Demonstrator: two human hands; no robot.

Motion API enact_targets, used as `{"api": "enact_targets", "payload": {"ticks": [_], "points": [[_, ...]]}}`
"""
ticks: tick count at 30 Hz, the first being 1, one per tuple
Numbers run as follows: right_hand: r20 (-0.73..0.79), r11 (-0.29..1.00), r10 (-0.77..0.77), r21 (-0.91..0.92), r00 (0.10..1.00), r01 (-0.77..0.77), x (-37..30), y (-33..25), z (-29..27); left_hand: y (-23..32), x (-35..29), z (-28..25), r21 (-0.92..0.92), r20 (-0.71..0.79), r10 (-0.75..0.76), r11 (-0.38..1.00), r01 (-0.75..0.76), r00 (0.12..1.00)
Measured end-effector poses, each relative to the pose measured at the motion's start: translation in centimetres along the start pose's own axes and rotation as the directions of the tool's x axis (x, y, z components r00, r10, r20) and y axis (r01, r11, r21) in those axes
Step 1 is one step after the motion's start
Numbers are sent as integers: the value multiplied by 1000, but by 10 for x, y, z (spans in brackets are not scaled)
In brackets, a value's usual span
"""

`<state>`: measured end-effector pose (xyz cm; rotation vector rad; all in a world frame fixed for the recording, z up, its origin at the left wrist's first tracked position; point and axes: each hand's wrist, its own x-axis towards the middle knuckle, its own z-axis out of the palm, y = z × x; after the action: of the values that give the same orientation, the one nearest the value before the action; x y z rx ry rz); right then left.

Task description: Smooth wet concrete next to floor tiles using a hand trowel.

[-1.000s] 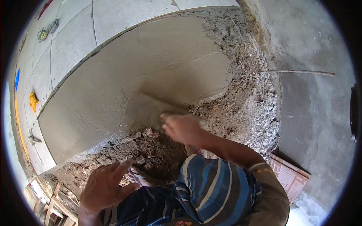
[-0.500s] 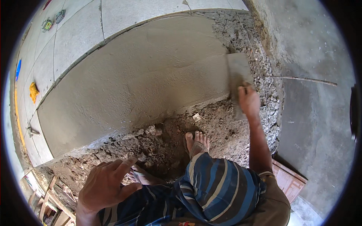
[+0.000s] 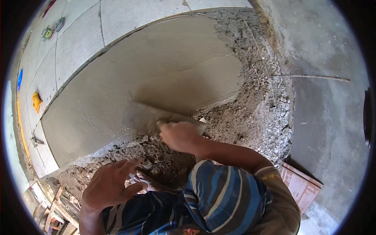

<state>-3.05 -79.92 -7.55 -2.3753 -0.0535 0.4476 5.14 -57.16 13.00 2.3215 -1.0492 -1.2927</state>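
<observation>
My right hand is closed around the handle of a flat rectangular plastering float, blurred by motion. The float lies on the near edge of a broad layer of wet grey mortar, whose surface is mostly smooth. Fingers stretched and thumb apart, my left hand holds nothing and hovers by my knee in striped trousers. Loose dirt and rubble border the mortar on the near and right sides. My right forearm covers one of my feet.
Pale floor tiles run along the mortar's far edge, with a tape measure, a yellow cloth-like thing and a hammer on them. A string and a thin rod cross the right side. Wood scraps lie lower left.
My right hand has swept the float leftward and nearer, from the mortar's right end to its near-middle edge. The left hand has barely moved.
</observation>
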Motion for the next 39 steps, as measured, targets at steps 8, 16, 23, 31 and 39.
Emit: {"api": "enact_targets", "payload": {"ticks": [8,16,23,31,39], "points": [[18,913,89,-402,996,-74,-4,72,-26,-2,-3,1,-37,-19,-34,999,33,999],[-628,772,413,-141,659,-619,-62,184,-150,6,-23,-2,15,-59,-22,1000,23,998],[-270,774,479,579,836,-256,-48,98,-129,28,-40,13,188,-108,70,981,-49,992],[131,486,31,864,991,-129,45,-29,-28,20,-57,19,89,14,110,990,-111,994],[236,597,25,776,971,-204,76,-62,9,1,-72,29,40,150,59,997,-66,987]]}}
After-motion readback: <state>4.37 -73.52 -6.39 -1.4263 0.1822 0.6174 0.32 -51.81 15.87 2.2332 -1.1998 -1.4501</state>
